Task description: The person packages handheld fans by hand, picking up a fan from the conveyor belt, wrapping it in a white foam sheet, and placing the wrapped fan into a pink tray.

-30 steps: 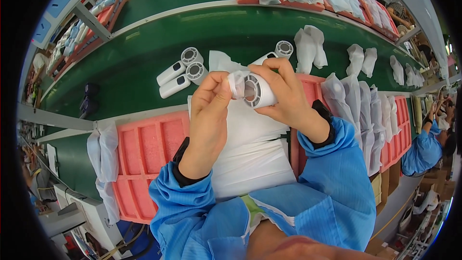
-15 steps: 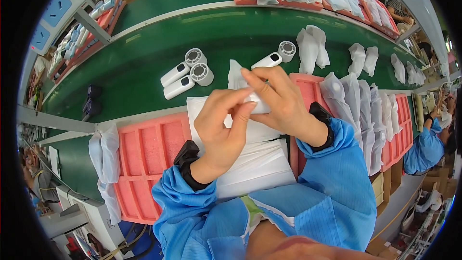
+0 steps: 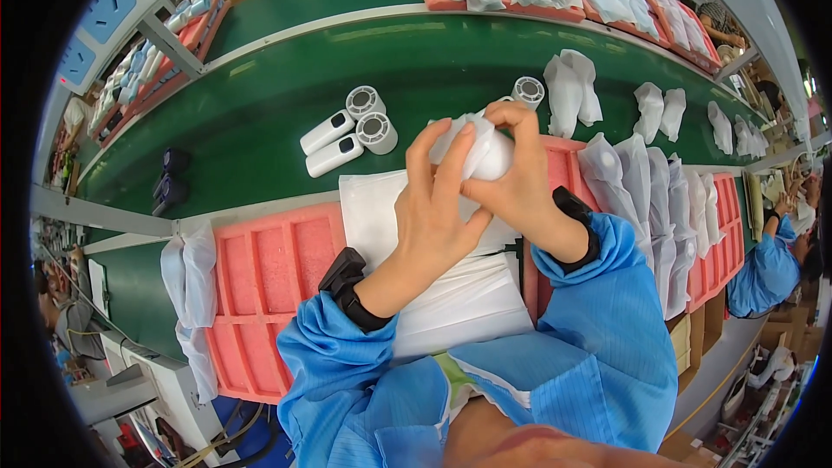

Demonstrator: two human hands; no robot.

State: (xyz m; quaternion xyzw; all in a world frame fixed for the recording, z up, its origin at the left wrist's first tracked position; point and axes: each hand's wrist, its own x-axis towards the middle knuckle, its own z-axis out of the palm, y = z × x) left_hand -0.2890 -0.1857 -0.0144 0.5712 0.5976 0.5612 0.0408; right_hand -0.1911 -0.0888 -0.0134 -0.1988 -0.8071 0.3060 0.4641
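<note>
A rounded white object in a thin white bag is held up above the near edge of the green belt. My left hand closes on its left side, fingers pressed over the bag. On the other side my right hand grips it between thumb and fingers. The palms hide much of its shape. Below the hands lies a stack of flat white bags. Two unwrapped white handheld fans with round grille heads rest on the belt to the left. Another fan shows partly behind my right hand.
A pink compartment tray sits at my left, with bagged items beside it. At my right, another pink tray carries several bagged items. More bagged items stand on the green belt. Loaded trays line the far shelf.
Both hands have moved slightly right, and the left now presses flatter over the bag. More of the rounded white object shows. The fans and bagged items on the belt have shifted a little right.
</note>
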